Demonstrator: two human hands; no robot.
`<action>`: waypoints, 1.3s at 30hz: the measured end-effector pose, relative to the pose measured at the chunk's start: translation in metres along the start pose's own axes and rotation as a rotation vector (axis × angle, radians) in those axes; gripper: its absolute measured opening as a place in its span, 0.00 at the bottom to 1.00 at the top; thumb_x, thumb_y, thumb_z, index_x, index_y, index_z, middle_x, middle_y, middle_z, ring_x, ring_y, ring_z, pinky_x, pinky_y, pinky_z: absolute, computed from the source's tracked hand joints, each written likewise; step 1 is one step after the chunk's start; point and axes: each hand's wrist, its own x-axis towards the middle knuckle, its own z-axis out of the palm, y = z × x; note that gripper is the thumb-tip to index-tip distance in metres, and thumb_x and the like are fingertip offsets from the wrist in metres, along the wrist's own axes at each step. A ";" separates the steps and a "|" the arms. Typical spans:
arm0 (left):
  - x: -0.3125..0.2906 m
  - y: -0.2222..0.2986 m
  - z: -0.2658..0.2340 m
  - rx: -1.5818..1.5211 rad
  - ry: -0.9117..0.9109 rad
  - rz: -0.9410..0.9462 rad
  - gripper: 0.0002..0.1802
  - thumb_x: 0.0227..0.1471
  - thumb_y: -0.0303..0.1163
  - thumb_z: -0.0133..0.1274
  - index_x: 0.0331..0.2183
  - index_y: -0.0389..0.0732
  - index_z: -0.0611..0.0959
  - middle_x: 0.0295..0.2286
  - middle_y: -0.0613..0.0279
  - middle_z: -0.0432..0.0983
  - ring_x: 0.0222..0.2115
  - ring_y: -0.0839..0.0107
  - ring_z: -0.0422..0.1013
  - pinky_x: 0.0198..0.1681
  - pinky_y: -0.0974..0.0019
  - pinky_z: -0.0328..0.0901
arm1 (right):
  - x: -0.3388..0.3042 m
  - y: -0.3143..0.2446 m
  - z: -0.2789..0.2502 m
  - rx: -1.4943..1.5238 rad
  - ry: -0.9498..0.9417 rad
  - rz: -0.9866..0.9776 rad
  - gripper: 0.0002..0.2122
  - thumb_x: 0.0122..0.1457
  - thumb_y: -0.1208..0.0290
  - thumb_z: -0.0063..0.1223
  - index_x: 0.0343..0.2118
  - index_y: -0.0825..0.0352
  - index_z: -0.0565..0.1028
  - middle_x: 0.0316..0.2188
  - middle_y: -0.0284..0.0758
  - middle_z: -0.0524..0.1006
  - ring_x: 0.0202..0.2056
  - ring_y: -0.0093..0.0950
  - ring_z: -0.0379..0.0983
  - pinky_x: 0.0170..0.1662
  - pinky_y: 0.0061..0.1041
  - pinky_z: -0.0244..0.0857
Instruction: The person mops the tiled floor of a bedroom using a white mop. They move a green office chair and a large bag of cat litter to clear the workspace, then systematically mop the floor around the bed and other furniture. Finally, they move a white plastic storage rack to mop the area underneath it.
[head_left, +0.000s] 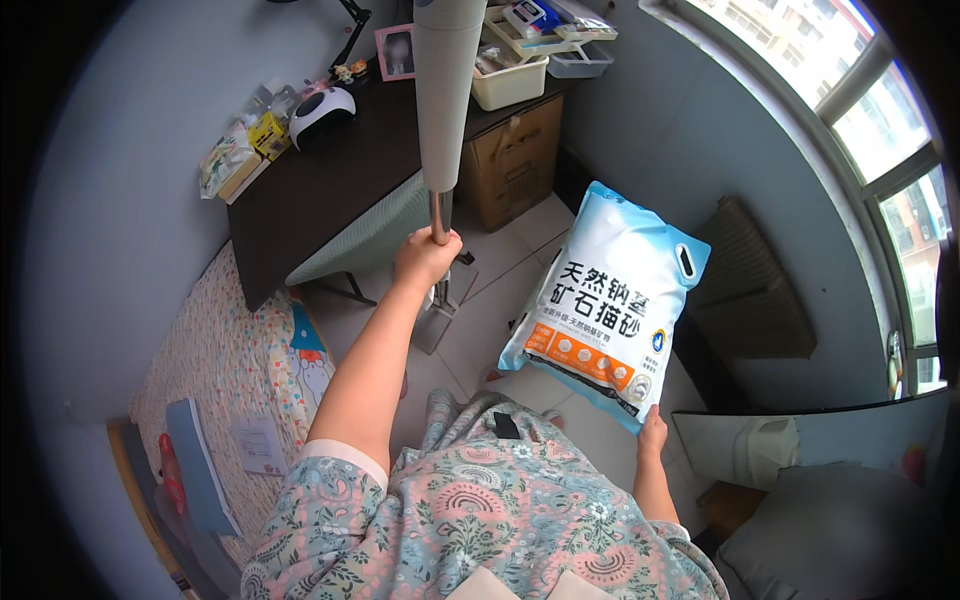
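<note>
My left hand [428,257] is wrapped round the metal shaft of an upright pole [441,110], just below its thick white sleeve. A grey frame [445,310] shows on the floor under that hand; whether it joins the pole I cannot tell. My right hand [652,432] grips the bottom right corner of a large, full bag of cat litter [600,290]. The bag is white and light blue with an orange band, and it tilts to the right. A cut-out carrying hole shows near its upper right edge. Its underside and what supports it are hidden.
A dark desk [340,190] stands ahead, with a white plastic bin [510,84] on it and a cardboard box [515,160] beneath. A patterned bed [220,370] lies left. At right are windows [860,90], a brown panel [750,280] against the wall and a mirror [780,440].
</note>
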 end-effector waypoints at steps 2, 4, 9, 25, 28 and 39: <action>0.006 -0.010 -0.009 -0.013 -0.004 -0.013 0.16 0.38 0.44 0.47 0.26 0.44 0.80 0.24 0.56 0.76 0.30 0.56 0.72 0.34 0.60 0.65 | -0.007 -0.009 -0.006 -0.041 0.004 0.000 0.27 0.58 0.49 0.31 0.29 0.73 0.75 0.26 0.50 0.74 0.32 0.45 0.71 0.37 0.37 0.61; 0.016 -0.031 -0.018 -0.006 -0.007 -0.021 0.16 0.38 0.44 0.47 0.26 0.45 0.80 0.24 0.56 0.76 0.30 0.57 0.72 0.35 0.60 0.65 | -0.010 -0.014 -0.012 -0.113 -0.009 -0.005 0.27 0.58 0.50 0.31 0.29 0.73 0.75 0.26 0.51 0.74 0.32 0.45 0.71 0.37 0.38 0.61; 0.035 -0.066 -0.039 -0.054 0.021 -0.030 0.15 0.38 0.43 0.48 0.27 0.44 0.80 0.24 0.56 0.76 0.31 0.56 0.72 0.35 0.60 0.65 | -0.020 -0.022 -0.016 -0.324 0.004 -0.152 0.25 0.58 0.53 0.29 0.27 0.70 0.76 0.24 0.49 0.74 0.31 0.48 0.70 0.36 0.41 0.62; 0.011 -0.036 -0.031 0.005 -0.074 0.049 0.14 0.38 0.43 0.49 0.27 0.48 0.81 0.27 0.56 0.76 0.33 0.57 0.71 0.38 0.61 0.64 | -0.121 -0.093 0.064 -0.096 -0.240 -0.256 0.22 0.58 0.57 0.34 0.18 0.70 0.73 0.17 0.49 0.71 0.24 0.49 0.68 0.30 0.42 0.61; -0.019 -0.035 -0.038 0.002 -0.083 0.100 0.12 0.38 0.41 0.48 0.26 0.47 0.81 0.25 0.57 0.76 0.31 0.57 0.72 0.36 0.62 0.65 | -0.141 -0.094 0.080 -0.040 -0.337 -0.210 0.24 0.58 0.55 0.33 0.16 0.68 0.73 0.12 0.41 0.72 0.21 0.41 0.71 0.30 0.38 0.63; -0.062 -0.018 -0.011 0.041 -0.105 0.233 0.12 0.39 0.41 0.50 0.24 0.45 0.80 0.22 0.58 0.76 0.27 0.57 0.72 0.32 0.61 0.65 | -0.131 -0.132 0.122 -0.075 -0.569 -0.246 0.24 0.58 0.53 0.35 0.19 0.67 0.76 0.15 0.31 0.75 0.21 0.25 0.73 0.30 0.26 0.65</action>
